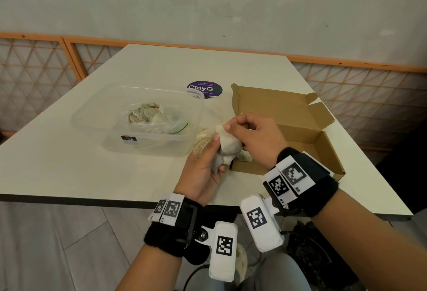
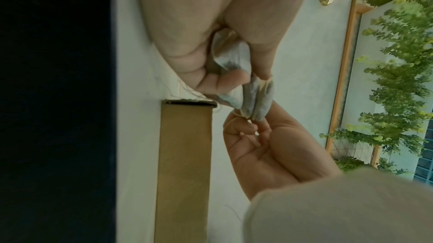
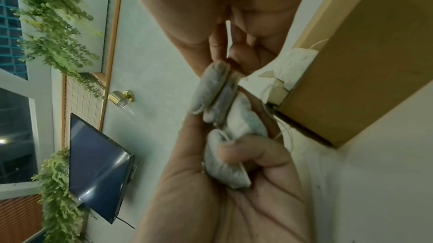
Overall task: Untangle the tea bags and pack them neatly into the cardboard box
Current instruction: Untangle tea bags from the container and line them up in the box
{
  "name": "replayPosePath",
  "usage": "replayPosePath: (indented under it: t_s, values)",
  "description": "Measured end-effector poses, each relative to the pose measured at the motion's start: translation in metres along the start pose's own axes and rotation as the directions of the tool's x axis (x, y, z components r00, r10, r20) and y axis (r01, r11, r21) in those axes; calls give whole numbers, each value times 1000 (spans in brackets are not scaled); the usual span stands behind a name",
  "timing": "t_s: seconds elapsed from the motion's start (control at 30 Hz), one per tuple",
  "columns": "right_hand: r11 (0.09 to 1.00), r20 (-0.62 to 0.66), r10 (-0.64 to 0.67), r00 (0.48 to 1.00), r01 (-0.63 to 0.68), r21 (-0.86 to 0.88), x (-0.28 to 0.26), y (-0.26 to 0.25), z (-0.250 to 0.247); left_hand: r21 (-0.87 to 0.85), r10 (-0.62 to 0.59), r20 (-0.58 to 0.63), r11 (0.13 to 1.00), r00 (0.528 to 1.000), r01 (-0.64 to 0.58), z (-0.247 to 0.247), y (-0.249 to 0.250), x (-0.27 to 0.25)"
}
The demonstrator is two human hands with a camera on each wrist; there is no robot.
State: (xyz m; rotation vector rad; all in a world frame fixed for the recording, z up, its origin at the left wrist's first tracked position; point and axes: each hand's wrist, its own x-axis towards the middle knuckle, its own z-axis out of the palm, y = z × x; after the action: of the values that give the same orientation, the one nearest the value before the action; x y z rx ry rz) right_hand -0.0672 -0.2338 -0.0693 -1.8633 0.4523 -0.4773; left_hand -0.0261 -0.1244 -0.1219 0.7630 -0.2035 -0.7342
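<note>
A clump of pale tea bags point(image 1: 227, 148) with tangled strings hangs between both hands above the table, just left of the open cardboard box point(image 1: 307, 133). My left hand point(image 1: 215, 152) grips the lower bags from below, thumb up along the side. My right hand point(image 1: 233, 126) pinches the top of the clump. In the right wrist view its fingertips point(image 3: 222, 58) nip two flat bags point(image 3: 213, 87), and the left hand point(image 3: 234, 154) curls round the others. A tea bag point(image 3: 295, 65) lies inside the box at its near left corner. More bags point(image 1: 203, 140) lie on the table behind my left hand.
A clear plastic tub point(image 1: 92, 119) at centre left holds a zip bag of more tea bags point(image 1: 147, 115). A round purple sticker point(image 1: 204, 89) lies behind it. The box lid point(image 1: 275, 103) stands open toward the far side. The table's near edge point(image 1: 92, 198) is close to my wrists.
</note>
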Motion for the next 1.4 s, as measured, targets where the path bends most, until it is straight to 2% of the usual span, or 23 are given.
replayPosePath:
  t_s: [0.2, 0.37, 0.47, 0.53, 0.57, 0.77, 0.87, 1.0, 1.1, 1.2, 1.27, 1.4]
  values:
    - [1000, -32, 4, 999, -5, -29, -1, 3, 5, -46, 6, 57, 999, 998, -4, -4, -1, 1]
    - [997, -72, 68, 995, -70, -30, 0, 5, -1, -96, -1, -10, 995, 1000, 0, -4, -1, 2]
    - [983, 68, 178, 982, -174, -60, -2, 7, -14, -109, 0, -12, 994, 1000, -1, -4, 0, 2]
    - [981, 166, 194, 967, -191, -32, -7, 9, -19, -90, 0, -7, 996, 1000, 0, -4, 0, 1]
    - [982, 168, 188, 968, -189, -9, -8, 9, -21, -85, 1, -3, 996, 1000, -1, -4, -1, 1]
    - [969, 0, 224, 975, -222, 110, -5, 14, -41, -112, -9, -44, 994, 999, 4, -3, 1, 3]
    - [979, -23, 204, 979, -203, 26, -4, 16, -56, -117, -8, -47, 993, 999, 3, -3, 2, 3]
    - [958, 126, 251, 960, -228, -174, -5, 18, -59, -94, 0, -48, 996, 999, -5, -3, 1, 3]
    - [915, 151, 314, 938, -256, -311, -3, 24, -53, -91, 2, -57, 996, 998, -8, -3, 1, 3]
    - [853, 131, 323, 937, -229, -470, -2, 27, -44, -89, 1, -58, 996, 998, -6, -2, 1, 3]
    - [840, 116, 323, 939, -228, -492, -1, 28, -42, -91, 0, -59, 996, 998, -5, -3, 1, 3]
    - [860, 99, 343, 934, -271, -432, 0, 29, -42, -111, -5, -49, 994, 999, 0, -4, 2, 4]
